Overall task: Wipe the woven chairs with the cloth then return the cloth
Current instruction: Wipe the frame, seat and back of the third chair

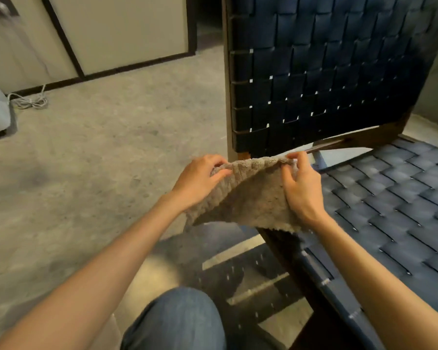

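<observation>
Two bare hands hold one cloth in front of a chair. At the far left a tangled white cord (29, 101) lies on the grey concrete floor (106, 152), near the dark baseboard of a pale panelled wall (116, 31). Further right, the left hand (200, 180) pinches the upper left edge of the fuzzy beige ribbed cloth (250, 198), thumb on the near side and fingers curled over the top. The cloth hangs in the air between both hands, its upper edge stretched taut and its lower part drooping toward the wooden front corner of the seat frame. Below it, a knee in blue denim (177, 322) shows at the bottom edge. The right hand (301, 188) pinches the upper right edge of the cloth, fingertips pressed together on the fabric. Behind and to the right stands the dark-blue woven-strap chair with a brown wooden frame (339, 72); its upright back rises just beyond the cloth, and its woven seat (395, 210) spreads to the right, under the right forearm.
</observation>
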